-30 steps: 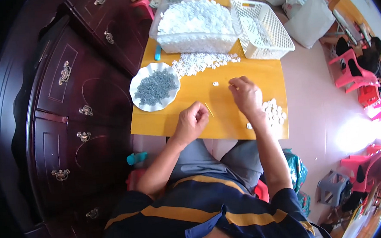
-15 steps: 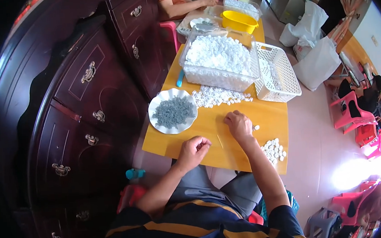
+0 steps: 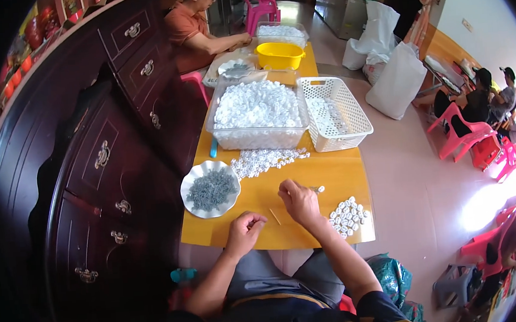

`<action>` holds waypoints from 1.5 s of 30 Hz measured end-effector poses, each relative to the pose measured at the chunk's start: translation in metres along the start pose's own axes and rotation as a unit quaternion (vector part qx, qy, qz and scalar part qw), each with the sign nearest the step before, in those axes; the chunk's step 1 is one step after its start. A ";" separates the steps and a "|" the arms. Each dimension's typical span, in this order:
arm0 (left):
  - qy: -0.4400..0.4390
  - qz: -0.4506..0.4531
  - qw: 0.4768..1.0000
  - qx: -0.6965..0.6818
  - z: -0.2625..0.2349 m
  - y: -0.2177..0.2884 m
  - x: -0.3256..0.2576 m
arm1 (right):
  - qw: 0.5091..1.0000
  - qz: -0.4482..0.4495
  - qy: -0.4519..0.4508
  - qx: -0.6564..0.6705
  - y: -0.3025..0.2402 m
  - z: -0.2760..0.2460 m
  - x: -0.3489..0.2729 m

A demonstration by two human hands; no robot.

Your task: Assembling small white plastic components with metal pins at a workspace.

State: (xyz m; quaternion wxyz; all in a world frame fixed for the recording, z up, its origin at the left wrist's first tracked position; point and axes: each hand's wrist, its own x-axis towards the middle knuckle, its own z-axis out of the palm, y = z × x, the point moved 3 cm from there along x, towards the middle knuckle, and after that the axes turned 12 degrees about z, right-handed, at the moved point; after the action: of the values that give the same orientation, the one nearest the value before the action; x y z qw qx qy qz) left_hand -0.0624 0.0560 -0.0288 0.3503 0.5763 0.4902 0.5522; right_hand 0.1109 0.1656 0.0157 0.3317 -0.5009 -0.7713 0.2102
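My left hand [image 3: 245, 232] is closed, thumb against curled fingers, over the table's near edge; whether something small sits in it I cannot make out. To its right, my right hand [image 3: 301, 202] has its fingers bent down toward the wooden tabletop, and its fingertips hide whatever they pinch. A thin pale stick [image 3: 275, 216] lies on the table between the hands. Just beyond the right hand rests a single small white round piece [image 3: 321, 189]. Small white pieces [image 3: 347, 216] form a group by the right forearm. Left of the hands stands a scalloped white bowl [image 3: 187, 205] of small grey pieces [image 3: 211, 189].
A clear tub [image 3: 259, 138] heaped with white pieces stands beyond loose white pieces [image 3: 265, 161]. Beside it is a white perforated basket [image 3: 343, 143]. Farther back are a yellow basin [image 3: 279, 56] and a seated co-worker [image 3: 192, 37]. Dark cabinets [image 3: 105, 154] line the left.
The whole view has shifted, so the table appears lower and farther left, and more of the co-worker shows. Both hands keep nearly the same places over the table, still closed.
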 end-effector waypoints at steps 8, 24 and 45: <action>-0.024 0.008 0.999 -0.024 0.032 0.013 0.012 | 0.955 0.172 -0.037 0.239 0.012 -0.018 -0.086; -0.087 0.048 0.995 0.015 0.059 0.012 0.001 | 0.893 0.231 -0.060 0.381 0.040 0.000 -0.139; -0.146 -0.031 0.985 -0.081 0.069 0.030 0.004 | 0.830 0.294 -0.039 0.472 0.031 -0.015 -0.137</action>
State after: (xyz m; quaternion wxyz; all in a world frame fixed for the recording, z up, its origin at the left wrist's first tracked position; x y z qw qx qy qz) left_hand 0.0099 0.0611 -0.0088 0.4810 0.6049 0.4050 0.4885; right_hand 0.1795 0.0532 -0.0359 0.4197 -0.4775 -0.4069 0.6559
